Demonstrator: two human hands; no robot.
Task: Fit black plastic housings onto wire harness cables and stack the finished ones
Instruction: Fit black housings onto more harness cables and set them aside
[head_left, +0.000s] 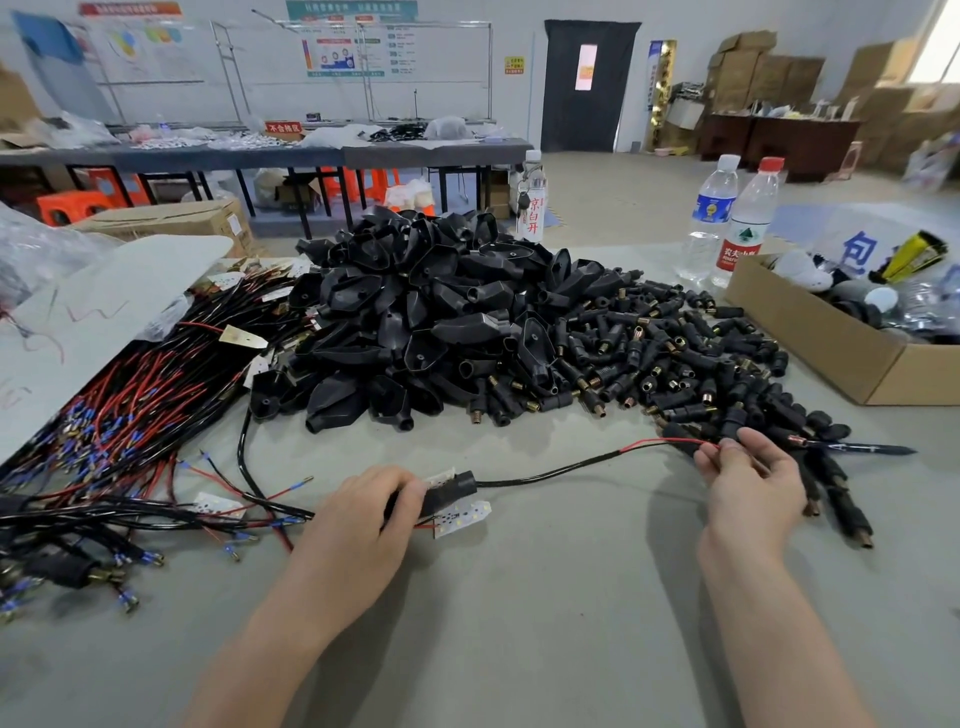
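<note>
On the table (519, 613), the left hand (363, 514) grips a black housing (451, 490) sitting on a cable (561, 470), while the right hand (748, 478) pinches the cable's red wire end. Beyond them lies a heap of housings (426, 312), with wire harnesses (130, 405) to its left and bottles (711, 218) farther back

Bright, even indoor light with blown-out glare at the window (937, 47) top right, soft shadows on the grey table (519, 649), strong wide-angle bending at the edges, far background slightly soft, foreground sharp, little blur.
</note>
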